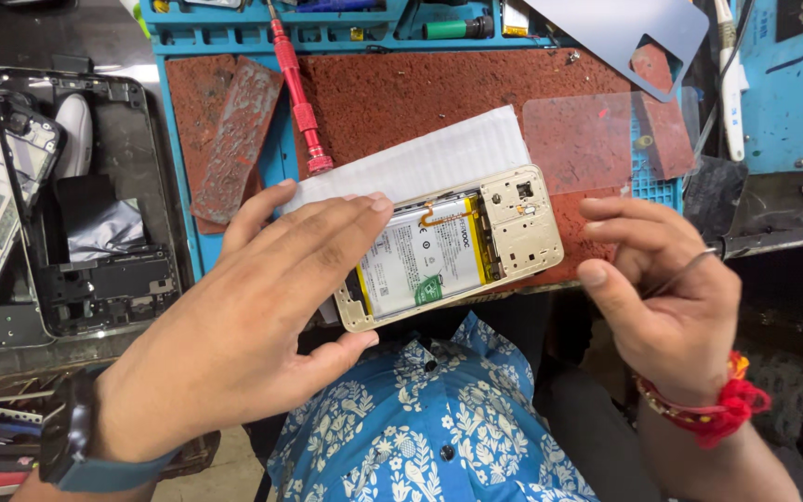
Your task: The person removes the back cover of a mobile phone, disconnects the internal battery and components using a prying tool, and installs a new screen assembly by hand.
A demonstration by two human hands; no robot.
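Gold-framed opened phone [453, 251] lies mid-frame at the mat's near edge, its white battery label bearing a green patch. Our left hand [243, 335] spreads wide over its left end; our right hand [666, 297] pinches thin tweezers [690, 265] just right. Open red mat [420, 102] lies above.

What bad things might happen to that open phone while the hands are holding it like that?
The opened phone sticks out past the mat's front edge above the lap, so it might slip and fall. The right hand holds a thin metal tool near the bare battery; a poke could damage it. The left hand lies across the phone's end and might press on exposed parts.
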